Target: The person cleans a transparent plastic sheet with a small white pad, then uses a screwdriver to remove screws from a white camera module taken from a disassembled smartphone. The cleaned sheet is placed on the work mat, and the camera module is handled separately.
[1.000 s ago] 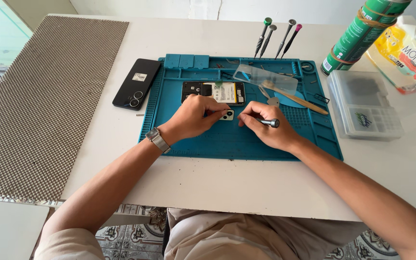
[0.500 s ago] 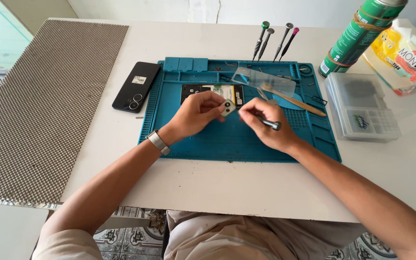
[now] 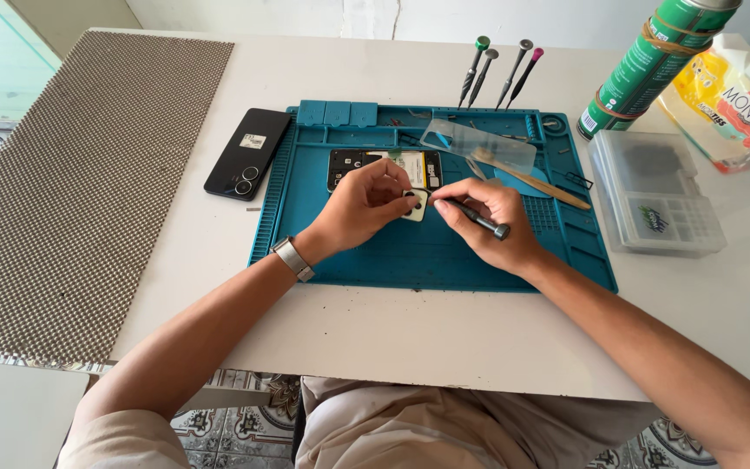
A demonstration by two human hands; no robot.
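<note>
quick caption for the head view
Left hand pinches a small pale part while right hand holds a screwdriver to it.

My white table (image 3: 444, 339), on it blue mat (image 3: 410, 260), black phone (image 3: 247, 153), brown mesh mat (image 3: 80, 174), plastic box (image 3: 657, 193), green can (image 3: 653, 65), four screwdrivers (image 3: 496, 71), yellow bag (image 3: 731, 100)

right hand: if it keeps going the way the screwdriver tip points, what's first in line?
Most likely the small pale part pinched in the left hand. The right hand aims its dark screwdriver leftward, tip at the part's edge; depth unclear.
</note>
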